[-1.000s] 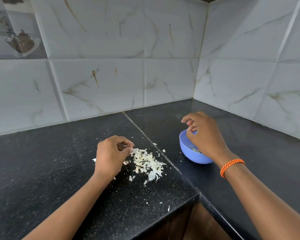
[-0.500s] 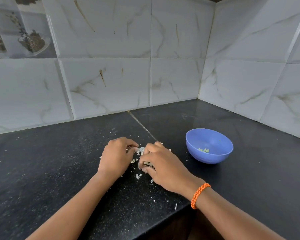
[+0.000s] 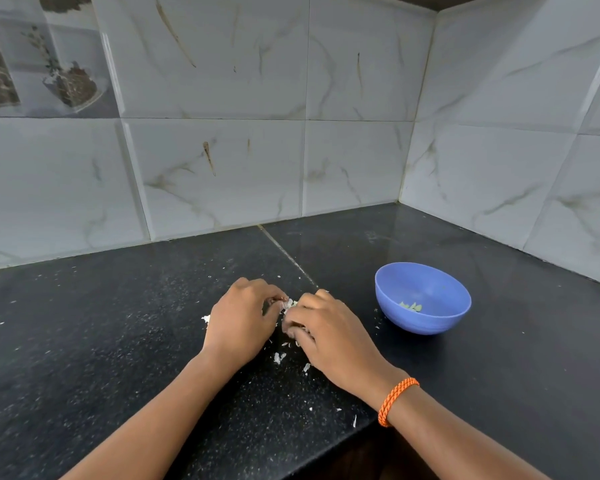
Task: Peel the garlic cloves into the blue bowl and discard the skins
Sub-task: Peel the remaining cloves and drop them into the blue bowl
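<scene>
Two hands are curled over the garlic skins [image 3: 289,304] on the black counter [image 3: 84,341]: left hand [image 3: 240,318] and right hand [image 3: 329,332] each with a grip pinched on the scraps. Off right, a few peeled cloves [image 3: 411,306] are sat in the blue bowl [image 3: 426,320].

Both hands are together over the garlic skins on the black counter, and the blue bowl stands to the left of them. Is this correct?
Not quite. In the head view the blue bowl stands to the right of the hands, not the left. The rest holds: the left hand and right hand meet over the garlic skins on the black counter.
</scene>
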`<state>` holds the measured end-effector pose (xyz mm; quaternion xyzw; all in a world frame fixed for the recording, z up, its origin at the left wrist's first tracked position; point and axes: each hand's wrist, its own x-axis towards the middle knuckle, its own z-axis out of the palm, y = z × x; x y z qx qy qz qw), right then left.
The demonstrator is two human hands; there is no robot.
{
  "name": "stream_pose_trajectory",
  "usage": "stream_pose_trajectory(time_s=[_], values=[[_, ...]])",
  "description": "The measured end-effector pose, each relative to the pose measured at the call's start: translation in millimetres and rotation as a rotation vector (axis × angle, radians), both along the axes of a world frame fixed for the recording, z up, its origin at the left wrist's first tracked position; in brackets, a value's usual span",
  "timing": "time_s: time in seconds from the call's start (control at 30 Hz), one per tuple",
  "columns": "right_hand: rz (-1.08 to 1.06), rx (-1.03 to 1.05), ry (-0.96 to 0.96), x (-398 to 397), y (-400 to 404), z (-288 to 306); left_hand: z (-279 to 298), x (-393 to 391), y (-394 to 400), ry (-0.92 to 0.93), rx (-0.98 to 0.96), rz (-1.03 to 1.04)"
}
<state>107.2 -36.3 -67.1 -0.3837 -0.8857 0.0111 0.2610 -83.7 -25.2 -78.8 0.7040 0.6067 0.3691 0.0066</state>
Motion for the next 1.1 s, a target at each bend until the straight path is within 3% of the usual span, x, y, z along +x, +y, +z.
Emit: stream_pose_trajectory(time_s=[0.23, 0.67, 0.87, 1.03, 1.1], values=[[-0.072, -0.116, 0.583, 12.8, 16.4, -3.2, 7.9, 9.1, -8.5, -0.347, -0.086, -0.349], [-0.034, -0.256, 0.847, 10.4, 13.1, -10.4, 2.1, 10.5, -1.9, -0.429, -0.081, -0.248], [-0.077, -0.206, 0.777, 14.1, 14.7, -14.5, 4.4, 11.8, -3.6, -0.414, -0.04, -0.208], [-0.125, -0.124, 0.523, 11.2, 18.3, -19.0, 8.0, 12.6, -8.0, -0.352, 0.012, -0.15], [-0.123, -0.126, 0.543, 10.9, 17.7, -19.0, 9.0, 13.1, -8.8, -0.349, 0.02, -0.132]])
